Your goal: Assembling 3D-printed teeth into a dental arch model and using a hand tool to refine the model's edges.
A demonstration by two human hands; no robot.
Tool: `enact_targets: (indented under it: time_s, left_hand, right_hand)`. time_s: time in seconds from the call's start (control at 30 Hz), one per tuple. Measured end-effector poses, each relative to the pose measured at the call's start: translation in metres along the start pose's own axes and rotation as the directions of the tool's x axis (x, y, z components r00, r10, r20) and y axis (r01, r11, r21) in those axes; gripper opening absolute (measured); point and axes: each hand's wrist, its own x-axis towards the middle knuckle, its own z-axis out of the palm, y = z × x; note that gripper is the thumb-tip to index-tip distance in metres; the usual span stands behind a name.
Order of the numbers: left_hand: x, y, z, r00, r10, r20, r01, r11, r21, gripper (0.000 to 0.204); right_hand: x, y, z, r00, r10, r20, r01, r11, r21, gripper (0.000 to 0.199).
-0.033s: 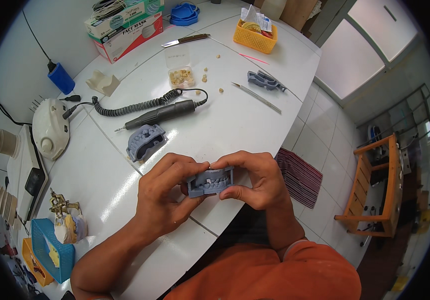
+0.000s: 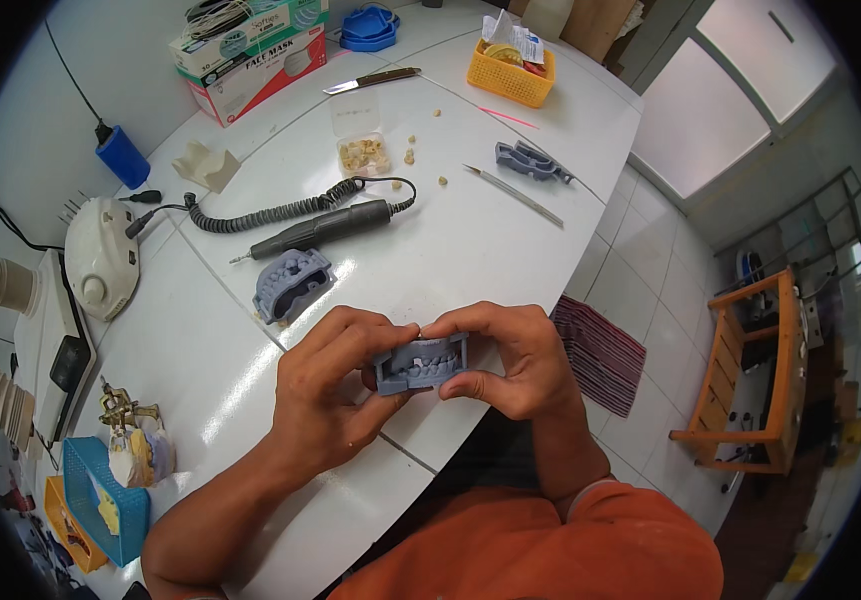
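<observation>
Packages on the white table

A red and white cardboard box [image 2: 268, 68] lies flat at eleven o'clock with a pale green and white box [image 2: 240, 35] stacked on it; crumpled white packets [image 2: 520, 38] stand in the yellow basket [image 2: 510, 85] at twelve.

Both forearms come in from the near edge and meet at the middle. The left hand [image 2: 325, 385] sits with its back turned up, wrist slightly bent, its fingers [image 2: 365, 335] curled rightward and the thumb tucked beneath. The right hand [image 2: 510, 360] mirrors it, its fingers arched leftward over the top and its thumb pressing from the near side. The fingertips of the two hands nearly touch, closed in a pinch on the grey dental model [image 2: 420, 365] between them.
</observation>
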Motion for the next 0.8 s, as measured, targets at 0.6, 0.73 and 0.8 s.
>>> enact_targets:
  time_s: [0.6,0.73,0.8]
  left_hand:
    - [0.0007,-0.0011,0.0033,0.997,0.053,-0.058,-0.054,0.999,-0.007,0.046]
    - [0.0009,-0.0025,0.0038,0.996,0.062,-0.065,-0.062,0.998,-0.001,0.046]
    - [0.0012,-0.0019,0.0037,0.997,0.057,-0.057,-0.057,0.998,0.001,0.046]
  right_hand:
    - [0.0018,-0.0047,0.0027,0.998,0.048,-0.028,-0.047,0.999,0.025,0.051]
    - [0.0016,-0.004,0.0024,0.999,0.037,-0.028,-0.037,0.999,0.014,0.051]
    - [0.0012,-0.0035,0.0025,0.998,0.046,-0.033,-0.046,0.999,0.021,0.05]
